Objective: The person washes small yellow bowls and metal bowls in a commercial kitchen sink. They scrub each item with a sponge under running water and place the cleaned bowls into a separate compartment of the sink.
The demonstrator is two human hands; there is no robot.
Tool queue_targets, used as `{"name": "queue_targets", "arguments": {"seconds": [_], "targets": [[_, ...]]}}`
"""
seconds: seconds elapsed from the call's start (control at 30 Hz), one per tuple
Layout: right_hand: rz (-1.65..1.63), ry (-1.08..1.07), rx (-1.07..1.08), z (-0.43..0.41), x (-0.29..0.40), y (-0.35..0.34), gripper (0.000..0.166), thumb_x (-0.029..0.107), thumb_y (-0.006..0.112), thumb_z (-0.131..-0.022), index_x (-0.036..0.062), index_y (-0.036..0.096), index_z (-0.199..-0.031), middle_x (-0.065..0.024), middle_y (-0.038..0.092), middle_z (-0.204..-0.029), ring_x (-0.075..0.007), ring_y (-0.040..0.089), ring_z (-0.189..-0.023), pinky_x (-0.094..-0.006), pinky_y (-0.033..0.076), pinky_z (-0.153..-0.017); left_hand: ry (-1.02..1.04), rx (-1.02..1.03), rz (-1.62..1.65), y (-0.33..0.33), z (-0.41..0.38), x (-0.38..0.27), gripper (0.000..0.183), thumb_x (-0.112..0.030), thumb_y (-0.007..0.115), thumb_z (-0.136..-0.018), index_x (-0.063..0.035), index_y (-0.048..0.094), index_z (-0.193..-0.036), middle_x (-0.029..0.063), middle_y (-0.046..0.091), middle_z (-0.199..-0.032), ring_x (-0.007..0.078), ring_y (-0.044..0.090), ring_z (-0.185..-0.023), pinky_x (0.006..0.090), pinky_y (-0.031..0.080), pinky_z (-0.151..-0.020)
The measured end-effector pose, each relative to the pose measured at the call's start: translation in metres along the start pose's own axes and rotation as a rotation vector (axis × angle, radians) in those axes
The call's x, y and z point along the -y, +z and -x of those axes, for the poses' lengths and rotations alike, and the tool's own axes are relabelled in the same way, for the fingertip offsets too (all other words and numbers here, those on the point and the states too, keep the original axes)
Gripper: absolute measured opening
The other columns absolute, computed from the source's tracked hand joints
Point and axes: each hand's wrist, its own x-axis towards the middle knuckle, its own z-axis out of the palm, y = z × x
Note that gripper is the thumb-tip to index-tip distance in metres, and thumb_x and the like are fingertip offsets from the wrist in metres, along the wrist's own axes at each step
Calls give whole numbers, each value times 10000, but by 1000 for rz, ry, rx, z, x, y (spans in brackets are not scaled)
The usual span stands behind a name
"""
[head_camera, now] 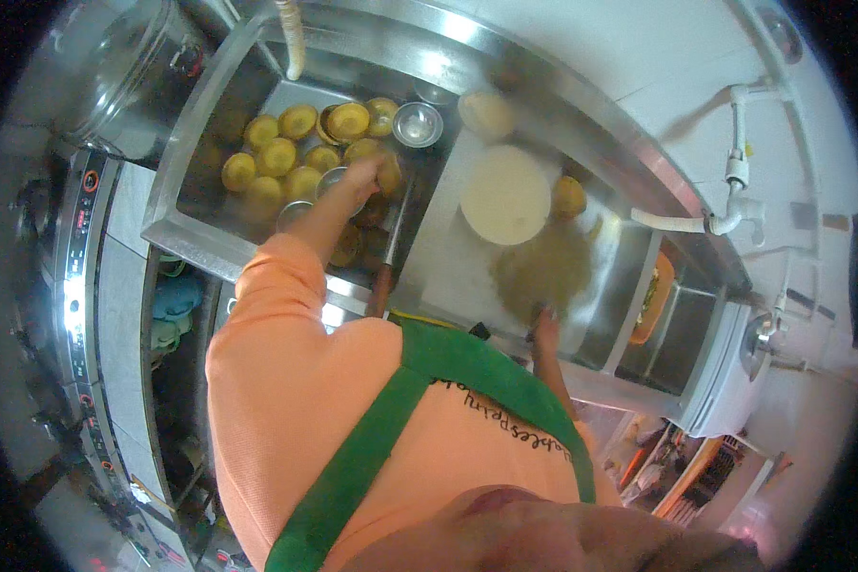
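Note:
At the left sink basin, my left hand (368, 175) grips a tilted yellow bowl (390, 171) by its edge. Around it, several yellow bowls (276, 157) lie in the basin, along with a shiny metal bowl (417, 124) at the back. My right hand (545, 320) is low over the near side of the middle basin, beside a blurred greenish-brown round patch (543, 268) whose nature is unclear; its fingers are too blurred to read. Beyond that patch are a large pale round item (506, 194) and another yellow bowl (569, 197).
A long tool with a wooden handle (380, 289) leans across the left basin's near edge. A white corrugated hose (293, 43) hangs over that basin. An orange container (654, 297) stands in the right basin, below white pipes (736, 207). A large metal pot (132, 79) stands at far left.

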Motion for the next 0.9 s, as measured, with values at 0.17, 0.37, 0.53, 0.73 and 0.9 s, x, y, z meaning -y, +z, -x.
{"name": "queue_targets", "arguments": {"seconds": [0.17, 0.37, 0.53, 0.73, 0.9], "targets": [[-408, 57, 103, -33, -27, -10, 563, 430, 376, -838, 51, 337, -1253, -149, 390, -1239, -285, 403, -1095, -361, 307, -928, -87, -120, -303, 25, -12, 10, 309, -286, 489, -814, -99, 450, -1056, 52, 537, -965, 240, 533, -862, 392, 446, -693], [-30, 91, -52, -100, -23, -17, 612, 476, 363, -832, 69, 290, -1283, -169, 370, -1256, -285, 354, -1150, -365, 314, -916, -83, -20, -542, 17, -33, 32, 414, -365, 489, -795, -89, 463, -1102, 92, 511, -1029, 236, 478, -942, 382, 415, -740], [-166, 198, -239, -188, -29, -35, 622, 512, 363, -814, 51, 363, -1231, -231, 459, -1143, -352, 424, -1072, -404, 351, -874, -67, -103, -934, 13, -56, 58, 518, -395, 490, -772, -20, 450, -1127, 133, 548, -972, 228, 526, -867, 318, 413, -747], [351, -376, -499, -277, -7, -8, 680, 551, 422, -762, 11, 402, -1175, -220, 540, -1003, -363, 494, -965, -436, 371, -846, 25, -346, -985, 14, -20, 48, 455, -323, 489, -794, 3, 444, -1108, 160, 530, -985, 275, 527, -864, 332, 412, -723], [454, -250, -737, -276, 74, -8, 594, 477, 527, -726, 19, 469, -1100, -185, 544, -1007, -345, 495, -968, -441, 362, -868, 515, -560, -1300, 85, 35, 52, 399, -269, 504, -788, 26, 465, -1055, 211, 495, -1020, 315, 482, -962, 345, 376, -824]]}}
